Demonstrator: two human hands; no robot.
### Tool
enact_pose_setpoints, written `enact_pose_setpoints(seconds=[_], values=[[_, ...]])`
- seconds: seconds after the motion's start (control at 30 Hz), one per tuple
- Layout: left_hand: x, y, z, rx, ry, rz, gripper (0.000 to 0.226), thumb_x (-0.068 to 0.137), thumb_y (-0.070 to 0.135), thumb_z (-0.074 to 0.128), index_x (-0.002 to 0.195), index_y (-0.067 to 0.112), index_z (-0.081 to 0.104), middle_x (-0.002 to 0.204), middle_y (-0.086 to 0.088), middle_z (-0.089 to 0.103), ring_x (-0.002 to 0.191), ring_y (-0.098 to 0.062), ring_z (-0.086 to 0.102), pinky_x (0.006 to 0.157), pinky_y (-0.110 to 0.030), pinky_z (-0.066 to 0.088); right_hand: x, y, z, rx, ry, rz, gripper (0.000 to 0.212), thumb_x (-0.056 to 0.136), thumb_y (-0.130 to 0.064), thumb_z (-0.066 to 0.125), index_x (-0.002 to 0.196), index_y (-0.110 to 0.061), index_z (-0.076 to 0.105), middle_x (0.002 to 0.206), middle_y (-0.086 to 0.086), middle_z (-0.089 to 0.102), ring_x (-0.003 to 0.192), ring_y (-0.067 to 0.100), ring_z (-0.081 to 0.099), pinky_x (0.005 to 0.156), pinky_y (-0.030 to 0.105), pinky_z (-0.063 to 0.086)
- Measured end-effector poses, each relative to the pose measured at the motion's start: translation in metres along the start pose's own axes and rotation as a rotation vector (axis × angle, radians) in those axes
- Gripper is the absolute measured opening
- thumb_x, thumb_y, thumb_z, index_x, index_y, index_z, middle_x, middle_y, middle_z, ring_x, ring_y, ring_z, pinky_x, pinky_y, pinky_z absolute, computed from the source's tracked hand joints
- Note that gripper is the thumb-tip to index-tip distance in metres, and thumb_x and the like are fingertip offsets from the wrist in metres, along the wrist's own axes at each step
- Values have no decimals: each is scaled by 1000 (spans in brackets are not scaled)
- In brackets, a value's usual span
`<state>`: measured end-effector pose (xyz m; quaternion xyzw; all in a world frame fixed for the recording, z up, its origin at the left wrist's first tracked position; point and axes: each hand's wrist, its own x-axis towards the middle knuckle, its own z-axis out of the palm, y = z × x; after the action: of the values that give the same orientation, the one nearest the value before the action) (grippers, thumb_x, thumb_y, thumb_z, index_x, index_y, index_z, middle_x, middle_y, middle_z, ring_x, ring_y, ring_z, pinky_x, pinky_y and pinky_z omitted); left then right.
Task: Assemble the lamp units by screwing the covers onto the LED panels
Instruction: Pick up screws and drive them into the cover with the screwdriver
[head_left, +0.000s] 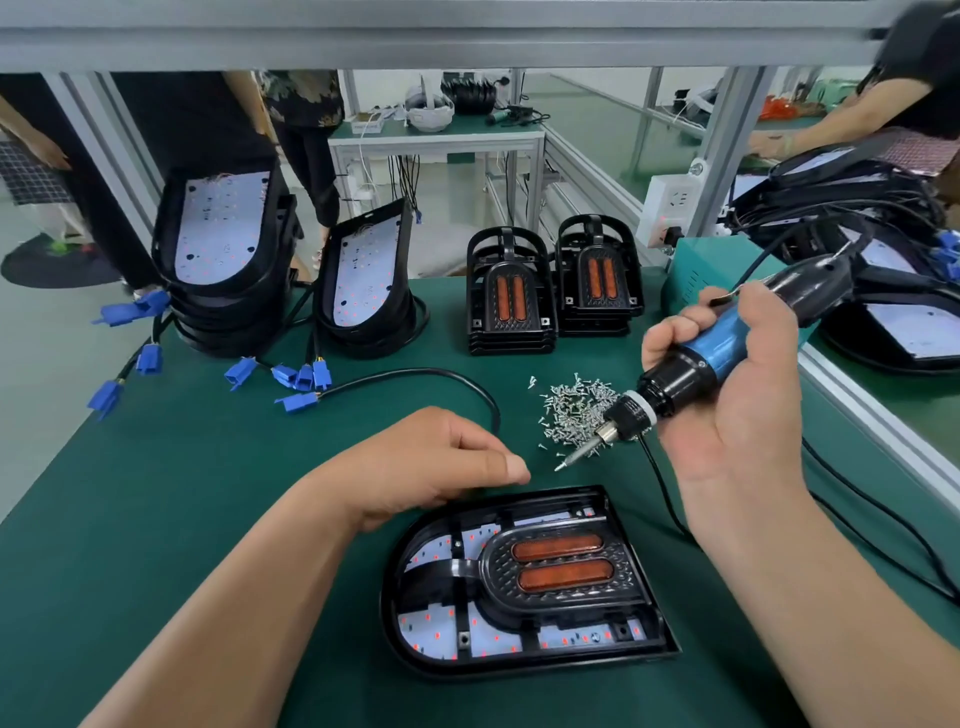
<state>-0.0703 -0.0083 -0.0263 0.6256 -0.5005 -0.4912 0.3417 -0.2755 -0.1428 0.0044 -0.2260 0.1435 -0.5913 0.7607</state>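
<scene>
cover (563, 566) laid flat on led panel (431, 631) on the desk (234, 467) for screwing, right hand (737, 400) gripping screwdriver (691, 364) near screws (571, 408), left hand (431, 462) curled, maybe pinching one.

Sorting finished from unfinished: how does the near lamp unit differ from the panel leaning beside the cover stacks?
Pose: the lamp unit lies flat; the leaning panel stands steeply tilted. Cover: the lamp unit carries an orange-reflector cover; the leaning panel's white board is bare. Both have black rounded housings.
</scene>
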Motion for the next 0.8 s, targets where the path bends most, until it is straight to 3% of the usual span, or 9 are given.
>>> enact_pose_setpoints(seconds=[0.03, 0.07, 0.13, 0.37, 0.57, 0.8], values=[[-1, 1, 0, 33, -6, 13, 38, 77, 52, 80, 98, 21, 85, 82, 7, 78, 75, -10, 70, 79, -30, 62, -3, -3, -1, -5, -8, 1, 26, 101, -27, 68, 112, -9, 54, 81, 0, 56, 67, 14, 58, 74, 30, 58], [-1, 2, 0, 78, -7, 24, 39, 77, 53, 80, 99, 21, 85, 95, 0, 82, 90, -14, 74, 96, -40, 60, -7, -6, -2, -15, -21, 2, 27, 101, -28, 68, 113, -9, 54, 82, 0, 56, 67, 13, 57, 72, 29, 57], [-3, 4, 1, 167, -10, 34, 39, 78, 56, 79, 99, 23, 85, 104, 0, 82, 105, -19, 75, 107, -46, 54, -14, -11, -4, -44, -57, 6, 27, 101, -30, 66, 114, -9, 55, 82, -2, 55, 66, 11, 55, 69, 27, 56], [-3, 3, 4, 278, -42, 84, 12, 89, 41, 82, 92, 30, 84, 90, 8, 80, 81, 1, 68, 77, -14, 50, -40, -27, -12, -123, -246, 68, 22, 105, -37, 50, 108, -17, 57, 80, -8, 49, 63, 6, 47, 61, 20, 48], [-2, 3, 6, 285, -19, 118, 18, 83, 47, 81, 89, 30, 83, 87, -8, 77, 74, -5, 60, 74, -27, 47, -52, -31, -14, -208, -348, 52, 25, 104, -33, 40, 108, -16, 58, 75, -8, 48, 57, 6, 45, 54, 21, 46], [1, 0, 6, 288, -1, 124, 20, 80, 49, 80, 87, 30, 82, 81, -2, 76, 69, -2, 58, 66, -16, 45, -54, -33, -14, -256, -433, 59, 24, 99, -31, 42, 109, -16, 58, 73, -7, 50, 54, 6, 47, 52, 22, 46]])
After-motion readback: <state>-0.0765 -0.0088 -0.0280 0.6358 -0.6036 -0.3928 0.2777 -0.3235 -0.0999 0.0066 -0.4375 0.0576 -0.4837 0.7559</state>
